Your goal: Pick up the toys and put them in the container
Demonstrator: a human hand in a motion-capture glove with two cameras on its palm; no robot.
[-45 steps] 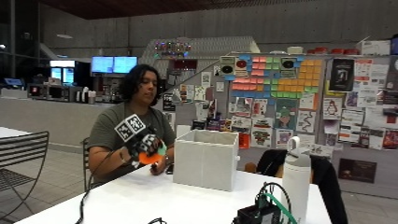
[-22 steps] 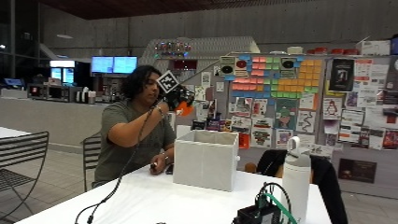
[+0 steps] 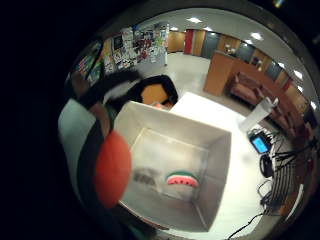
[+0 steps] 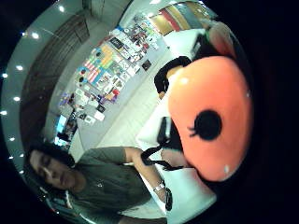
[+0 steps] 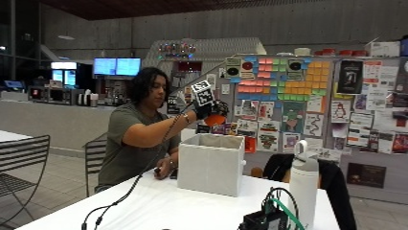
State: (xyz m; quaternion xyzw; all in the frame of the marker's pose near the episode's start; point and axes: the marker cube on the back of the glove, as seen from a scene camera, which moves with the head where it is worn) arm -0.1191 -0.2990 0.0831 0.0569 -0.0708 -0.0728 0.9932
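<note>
My gloved right hand (image 5: 207, 111) is raised above the open top of the white fabric container (image 5: 211, 164) on the table. It grips an orange plush toy (image 5: 217, 120) with a black eye spot (image 4: 209, 125). The orange toy (image 3: 112, 168) shows at the palm's edge over the container's (image 3: 220, 165) inside. A watermelon-slice toy (image 3: 182, 179) lies on the container's floor, with a blurred grey shape beside it. The person's bare left hand (image 5: 167, 167) rests on the table beside the container.
A white bottle (image 5: 303, 183) and a dark device with green cables (image 5: 271, 219) stand near the table's front right. A chair with a dark jacket (image 5: 319, 172) is behind the table. A metal chair (image 5: 22, 158) stands at the left.
The gloved hand has swung from near the person's head to over the container, carrying the orange toy. One second ago it was low, beside the container.
</note>
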